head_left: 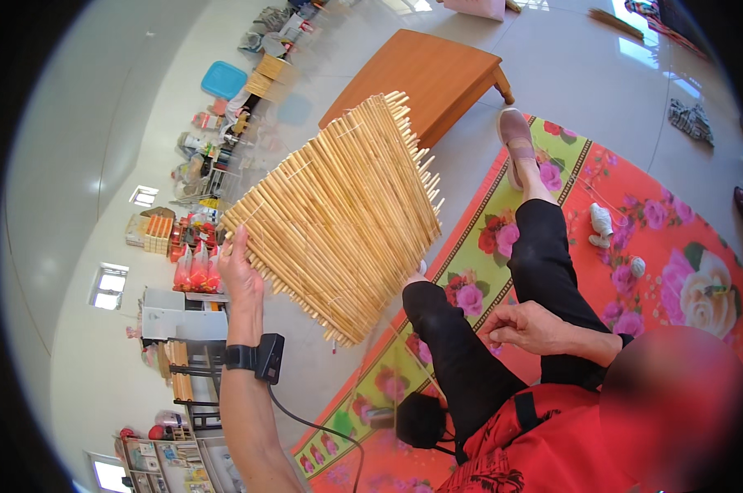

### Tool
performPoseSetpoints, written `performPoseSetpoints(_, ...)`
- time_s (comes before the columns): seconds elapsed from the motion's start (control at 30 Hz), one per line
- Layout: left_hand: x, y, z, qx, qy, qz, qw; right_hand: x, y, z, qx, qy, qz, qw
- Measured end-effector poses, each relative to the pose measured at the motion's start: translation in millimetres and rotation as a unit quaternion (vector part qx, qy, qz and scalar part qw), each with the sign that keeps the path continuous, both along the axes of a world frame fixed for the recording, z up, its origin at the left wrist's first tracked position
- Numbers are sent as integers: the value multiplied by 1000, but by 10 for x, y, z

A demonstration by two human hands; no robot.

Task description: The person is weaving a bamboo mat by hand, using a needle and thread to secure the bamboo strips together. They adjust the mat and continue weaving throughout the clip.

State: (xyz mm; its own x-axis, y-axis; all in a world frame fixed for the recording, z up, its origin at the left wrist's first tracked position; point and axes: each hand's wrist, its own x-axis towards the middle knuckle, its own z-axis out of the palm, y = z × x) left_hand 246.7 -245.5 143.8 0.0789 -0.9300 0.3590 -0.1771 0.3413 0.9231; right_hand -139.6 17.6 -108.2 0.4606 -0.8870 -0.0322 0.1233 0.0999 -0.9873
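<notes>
A mat of straw-coloured stalks, bound side by side with thin thread, is held up in front of me. Its stalk ends stick out unevenly along the right edge. My left hand grips its left edge, the thumb on the near face and the other fingers partly hidden. Well apart from the mat, over my legs, is my right hand, its fingers curled and pinched together. Anything between those fingertips is too small to make out. A strap with a black device sits on my left wrist, with a cable running down.
Beneath my legs lies a red and green flowered cloth. White balls of thread rest on it at the right. A low brown wooden table stands beyond the mat. Shelves and bagged goods line the left wall.
</notes>
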Motion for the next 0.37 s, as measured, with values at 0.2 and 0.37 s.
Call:
performPoseSetpoints(0.2,49,-25,-34,4,4,-2,1000,-58,18,-9,-33,20,-2,999)
performPoseSetpoints(0.37,87,-9,-50,6,-1,-8,1000,-103,23,-4,-45,26,4,999)
